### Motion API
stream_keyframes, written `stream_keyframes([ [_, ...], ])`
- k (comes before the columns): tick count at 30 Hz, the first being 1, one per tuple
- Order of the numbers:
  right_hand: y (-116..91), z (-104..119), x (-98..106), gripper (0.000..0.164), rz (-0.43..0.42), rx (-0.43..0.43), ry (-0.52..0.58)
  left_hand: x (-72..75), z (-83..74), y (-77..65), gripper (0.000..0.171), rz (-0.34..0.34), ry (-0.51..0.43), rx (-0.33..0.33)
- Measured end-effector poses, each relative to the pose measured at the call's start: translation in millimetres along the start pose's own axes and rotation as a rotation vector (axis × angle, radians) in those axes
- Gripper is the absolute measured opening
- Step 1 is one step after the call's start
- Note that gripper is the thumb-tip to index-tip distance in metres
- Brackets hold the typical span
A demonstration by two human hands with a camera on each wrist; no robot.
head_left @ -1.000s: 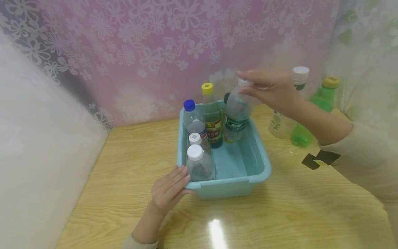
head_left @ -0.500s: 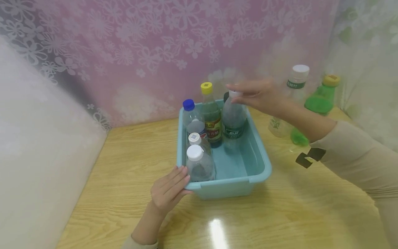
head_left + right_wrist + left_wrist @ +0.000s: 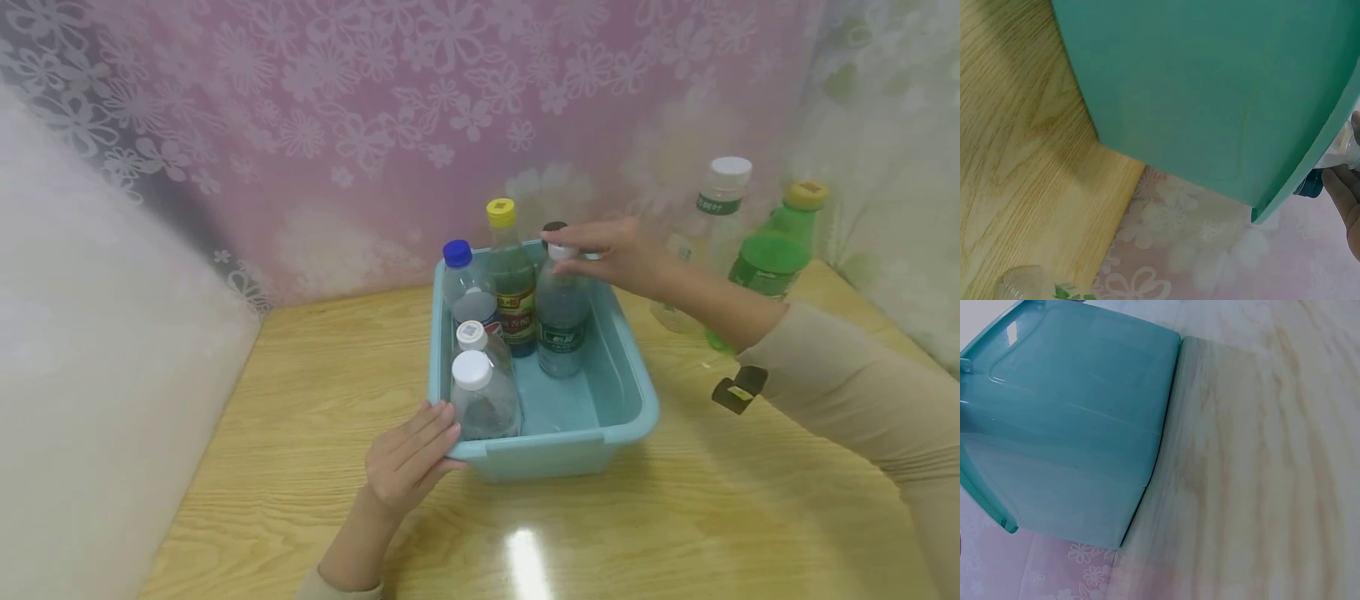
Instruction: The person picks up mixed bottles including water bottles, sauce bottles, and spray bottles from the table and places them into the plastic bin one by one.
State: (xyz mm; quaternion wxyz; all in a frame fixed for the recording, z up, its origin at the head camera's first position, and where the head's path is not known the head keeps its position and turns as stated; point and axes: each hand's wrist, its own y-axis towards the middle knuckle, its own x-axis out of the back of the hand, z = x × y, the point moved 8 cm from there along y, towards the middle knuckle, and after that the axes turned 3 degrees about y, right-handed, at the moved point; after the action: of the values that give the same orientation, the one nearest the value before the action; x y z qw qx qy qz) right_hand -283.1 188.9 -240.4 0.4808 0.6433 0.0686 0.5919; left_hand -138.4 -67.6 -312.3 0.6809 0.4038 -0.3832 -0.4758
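Beside the front left corner of the light blue plastic basin (image 3: pixel 547 458), my left hand (image 3: pixel 408 454) holds the rim, fingers on top and thumb below the lip. My right hand (image 3: pixel 622 258) pinches the white cap of a clear plastic bottle (image 3: pixel 562 308) with a dark green label. That bottle is upright inside the basin, next to a yellow-capped glass bottle (image 3: pixel 513 283). A black-capped bottle (image 3: pixel 553 227) is mostly hidden behind it. Along the basin's left side stand a blue-capped bottle (image 3: pixel 467 283) and two white-capped bottles, the nearer one (image 3: pixel 483 408) at the front corner.
Right of the basin, a clear bottle (image 3: pixel 716 225) with a white cap and a green bottle (image 3: pixel 776 250) with a yellow cap stand on the wooden table (image 3: pixel 322 400). A pink flowered cloth (image 3: pixel 375 167) hangs behind. A pale wall (image 3: pixel 97 333) borders the left.
My right hand has moved left and down, lowering the green-labelled bottle into the basin. My left hand stays at the basin's corner.
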Motion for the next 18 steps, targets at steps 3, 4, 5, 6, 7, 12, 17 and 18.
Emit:
stream_keyframes([
  [3, -0.5, -2.0, 1.1, 0.049, 0.003, -0.043, 0.04, 0.0, -0.3, -0.2, 0.024, -0.007, -0.003, -0.001],
  [4, -0.5, -2.6, 1.1, 0.049, 0.005, -0.06, 0.047, 0.0, -0.4, -0.2, 0.024, -0.007, -0.003, -0.001],
  [5, -0.6, -3.0, 0.9, 0.049, 0.006, -0.075, 0.052, 0.1, -0.5, -0.4, 0.024, -0.007, -0.002, 0.0],
  [6, -0.7, -3.0, 0.5, 0.049, 0.011, -0.09, 0.05, 0.2, -0.7, -0.5, 0.023, -0.006, -0.001, 0.001],
  [7, -0.7, -2.6, -0.1, 0.05, 0.017, -0.096, 0.041, 0.4, -0.9, -0.6, 0.023, -0.007, -0.001, 0.002],
  [12, -1.6, -0.1, -2.4, 0.056, 0.054, -0.126, -0.057, 0.5, -1.4, -1.6, 0.024, -0.005, 0.006, 0.009],
  [17, -3.7, 2.2, 4.3, 0.062, 0.023, -0.133, -0.103, -0.4, -0.7, -1.0, 0.024, -0.004, 0.005, 0.01],
  [18, -3.8, 3.6, 7.2, 0.062, 0.004, -0.122, -0.101, -0.7, -0.4, -0.6, 0.023, -0.004, 0.005, 0.01],
])
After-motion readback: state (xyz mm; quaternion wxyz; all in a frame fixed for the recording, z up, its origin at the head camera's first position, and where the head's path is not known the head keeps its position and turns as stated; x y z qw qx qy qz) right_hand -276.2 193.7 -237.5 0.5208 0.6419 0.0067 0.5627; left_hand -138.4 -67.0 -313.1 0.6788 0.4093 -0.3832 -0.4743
